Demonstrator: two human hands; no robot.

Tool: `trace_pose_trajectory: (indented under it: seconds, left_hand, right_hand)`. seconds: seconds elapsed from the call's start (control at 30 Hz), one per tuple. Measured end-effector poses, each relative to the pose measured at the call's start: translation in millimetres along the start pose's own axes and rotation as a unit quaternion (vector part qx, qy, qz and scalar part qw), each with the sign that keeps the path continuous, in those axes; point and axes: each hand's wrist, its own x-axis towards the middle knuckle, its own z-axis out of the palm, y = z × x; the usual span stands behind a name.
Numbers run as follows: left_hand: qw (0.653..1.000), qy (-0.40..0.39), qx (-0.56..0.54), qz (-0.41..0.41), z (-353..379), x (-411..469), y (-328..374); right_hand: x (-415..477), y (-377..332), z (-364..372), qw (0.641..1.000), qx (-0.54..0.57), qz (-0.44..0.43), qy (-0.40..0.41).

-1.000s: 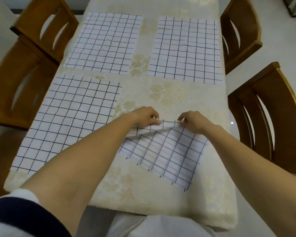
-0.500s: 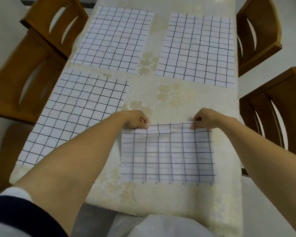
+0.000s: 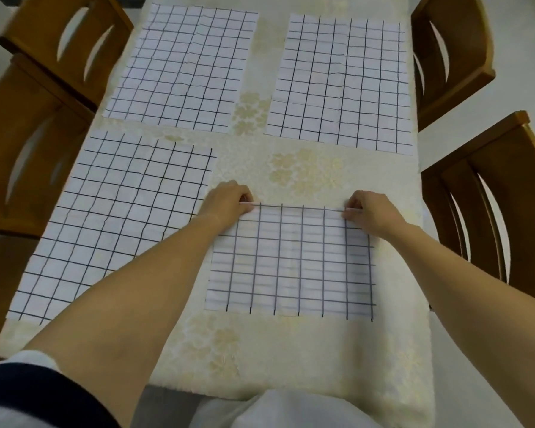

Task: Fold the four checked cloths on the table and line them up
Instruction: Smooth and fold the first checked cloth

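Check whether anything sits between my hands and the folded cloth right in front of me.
Nothing visible does. Your left hand and right hand pinch the two far corners of the folded cloth, and no object lies on it. The nearest unfolded cloth lies flat to its left, partly under your left forearm.
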Motion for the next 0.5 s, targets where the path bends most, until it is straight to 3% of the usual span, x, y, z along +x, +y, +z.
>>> trace_pose_trajectory:
  seconds: [0.07,0.13,0.17,0.27,0.33,0.4,0.5]
  left_hand:
    - [0.996,0.079,0.051,-0.003,8.7,-8.1,3.5]
    - [0.988,0.149,0.042,0.012,22.3,-22.2,18.4]
    - [0.985,0.167,0.028,0.025,31.1,-29.8,28.9]
    - [0.985,0.160,0.037,0.055,64.8,-49.4,59.6]
    - [0.990,0.106,0.077,0.047,84.8,-56.8,71.1]
    - [0.988,0.052,0.139,0.041,99.8,-58.9,68.6]
    - [0.989,0.044,0.134,0.034,100.6,-57.1,56.8]
  right_hand:
    - [-9.5,-6.5,9.4,0.990,-0.066,-0.030,0.120]
    - [-26.3,-27.4,25.0,0.970,-0.044,-0.083,0.226]
    - [-35.6,-42.2,35.1,0.965,-0.011,-0.101,0.241]
    - [-54.6,-79.6,79.0,0.963,0.016,-0.150,0.222]
    - [-56.4,-93.2,103.2,0.971,0.013,-0.166,0.173]
    - [-51.9,-94.0,117.0,0.979,0.008,-0.163,0.122]
    - [-44.2,-74.2,123.3,0.981,-0.048,-0.154,0.112]
